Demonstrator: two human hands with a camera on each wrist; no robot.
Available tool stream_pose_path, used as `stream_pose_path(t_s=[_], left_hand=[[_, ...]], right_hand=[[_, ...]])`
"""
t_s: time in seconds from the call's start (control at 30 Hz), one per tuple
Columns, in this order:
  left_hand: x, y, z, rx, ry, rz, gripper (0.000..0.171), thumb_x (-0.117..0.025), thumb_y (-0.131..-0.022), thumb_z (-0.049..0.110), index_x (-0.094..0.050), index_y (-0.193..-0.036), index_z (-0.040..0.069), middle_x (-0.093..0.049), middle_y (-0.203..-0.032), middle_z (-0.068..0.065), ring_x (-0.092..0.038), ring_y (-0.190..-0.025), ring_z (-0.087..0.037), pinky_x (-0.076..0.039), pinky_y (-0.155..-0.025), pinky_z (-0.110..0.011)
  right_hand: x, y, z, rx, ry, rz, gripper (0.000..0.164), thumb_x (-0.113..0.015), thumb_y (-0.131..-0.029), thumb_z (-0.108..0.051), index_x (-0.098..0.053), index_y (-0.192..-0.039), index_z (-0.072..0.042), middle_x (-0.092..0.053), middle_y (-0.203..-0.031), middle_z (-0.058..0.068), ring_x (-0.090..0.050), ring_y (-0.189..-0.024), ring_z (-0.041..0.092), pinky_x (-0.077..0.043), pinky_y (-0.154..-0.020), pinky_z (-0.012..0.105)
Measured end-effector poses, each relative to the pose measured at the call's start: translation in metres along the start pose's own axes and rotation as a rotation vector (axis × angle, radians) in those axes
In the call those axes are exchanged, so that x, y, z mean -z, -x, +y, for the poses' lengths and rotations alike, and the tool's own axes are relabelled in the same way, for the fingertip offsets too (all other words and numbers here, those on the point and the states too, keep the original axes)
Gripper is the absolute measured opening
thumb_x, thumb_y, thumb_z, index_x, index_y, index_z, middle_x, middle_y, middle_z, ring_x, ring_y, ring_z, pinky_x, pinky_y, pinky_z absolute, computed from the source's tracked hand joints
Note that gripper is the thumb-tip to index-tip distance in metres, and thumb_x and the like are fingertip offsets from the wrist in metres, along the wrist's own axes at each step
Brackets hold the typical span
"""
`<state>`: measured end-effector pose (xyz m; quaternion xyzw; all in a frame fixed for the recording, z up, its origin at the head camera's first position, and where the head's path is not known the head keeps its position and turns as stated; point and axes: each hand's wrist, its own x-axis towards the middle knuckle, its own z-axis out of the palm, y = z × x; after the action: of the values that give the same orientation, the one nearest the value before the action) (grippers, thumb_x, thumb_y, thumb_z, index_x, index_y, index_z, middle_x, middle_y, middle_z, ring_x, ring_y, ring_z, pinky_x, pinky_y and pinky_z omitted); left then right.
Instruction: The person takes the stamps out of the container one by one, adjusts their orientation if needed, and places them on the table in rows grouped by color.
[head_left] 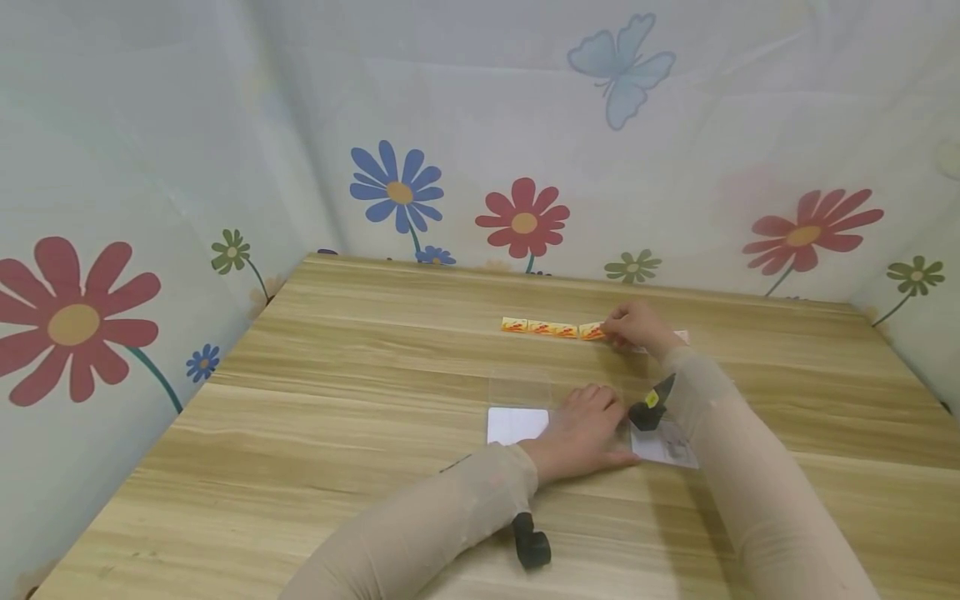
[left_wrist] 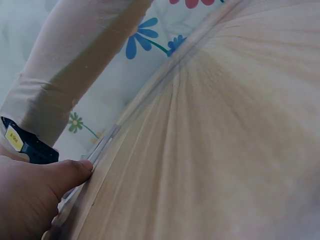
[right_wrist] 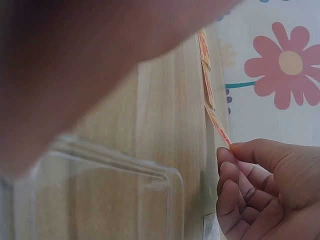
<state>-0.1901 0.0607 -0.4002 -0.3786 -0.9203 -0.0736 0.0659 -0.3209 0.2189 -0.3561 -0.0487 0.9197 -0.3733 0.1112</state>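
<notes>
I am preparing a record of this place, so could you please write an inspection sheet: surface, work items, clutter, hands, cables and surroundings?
Surface: wood-grain table.
Work items: row of yellow-orange pieces; white rectangle and second white rectangle; clear plastic item.
Clutter: nothing seen beyond these.
Left hand: rests palm down between the rectangles; what lies under it is hidden.
Right hand: pinches the row's end piece.
Cables: nothing seen.
Surroundings: flower-printed sheet behind the table.
</notes>
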Motion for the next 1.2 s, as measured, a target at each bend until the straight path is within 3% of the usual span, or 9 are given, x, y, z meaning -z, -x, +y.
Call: stream_pose_path(t_s=[0.37,0.67,0.77,0.9,1.0,1.2], left_hand=[[0.001,-0.002,0.002,-0.005,-0.012,0.006,0.061,-0.059,-0.083,0.065,-0.058,-0.121,0.016,-0.054,-0.124,0.002,-0.049,-0.115,-0.013,-0.040,-0.100,-0.027],[0.002,-0.001,0.002,-0.005,0.005,0.008,0.060,-0.058,-0.084,0.064,-0.058,-0.121,0.017,-0.054,-0.124,0.003,-0.049,-0.115,-0.013,-0.040,-0.102,-0.027],[0.001,-0.002,0.001,-0.004,0.006,0.015,0.059,-0.059,-0.083,0.064,-0.059,-0.120,0.017,-0.054,-0.124,0.003,-0.049,-0.114,-0.013,-0.040,-0.101,-0.026],[0.000,-0.002,0.000,0.002,0.013,0.015,0.058,-0.060,-0.083,0.064,-0.059,-0.118,0.019,-0.054,-0.123,0.004,-0.049,-0.113,-0.012,-0.040,-0.099,-0.026],[0.000,-0.003,0.000,0.001,0.019,0.015,0.057,-0.060,-0.083,0.064,-0.060,-0.118,0.019,-0.054,-0.122,0.005,-0.049,-0.112,-0.012,-0.040,-0.099,-0.026],[0.001,-0.001,-0.001,-0.007,0.016,0.014,0.057,-0.060,-0.083,0.063,-0.060,-0.119,0.019,-0.055,-0.122,0.004,-0.049,-0.113,-0.012,-0.041,-0.100,-0.027]], right_hand=[[0.001,0.005,-0.002,-0.035,0.021,-0.001,0.022,-0.060,-0.089,-0.010,-0.064,-0.097,0.010,-0.067,-0.074,0.004,-0.057,-0.061,0.008,-0.049,-0.059,0.020],[0.005,0.010,-0.004,-0.033,0.061,-0.007,0.019,-0.063,-0.086,-0.016,-0.067,-0.087,0.002,-0.065,-0.067,0.004,-0.057,-0.059,0.011,-0.049,-0.057,0.022],[0.005,0.009,-0.005,-0.047,0.096,0.000,0.019,-0.061,-0.086,-0.015,-0.066,-0.089,0.003,-0.064,-0.067,0.003,-0.056,-0.060,0.011,-0.047,-0.058,0.022],[0.007,0.009,-0.008,-0.029,0.124,-0.011,0.015,-0.058,-0.086,-0.013,-0.061,-0.081,0.001,-0.058,-0.062,0.000,-0.052,-0.060,0.012,-0.044,-0.058,0.023],[0.010,0.011,-0.010,-0.014,0.116,-0.017,0.015,-0.057,-0.088,-0.012,-0.061,-0.085,0.002,-0.060,-0.069,0.002,-0.054,-0.066,0.013,-0.045,-0.061,0.024],[0.017,0.016,-0.012,-0.001,0.112,-0.020,0.025,-0.056,-0.093,-0.013,-0.061,-0.107,0.007,-0.067,-0.100,0.019,-0.064,-0.080,0.020,-0.053,-0.068,0.027]])
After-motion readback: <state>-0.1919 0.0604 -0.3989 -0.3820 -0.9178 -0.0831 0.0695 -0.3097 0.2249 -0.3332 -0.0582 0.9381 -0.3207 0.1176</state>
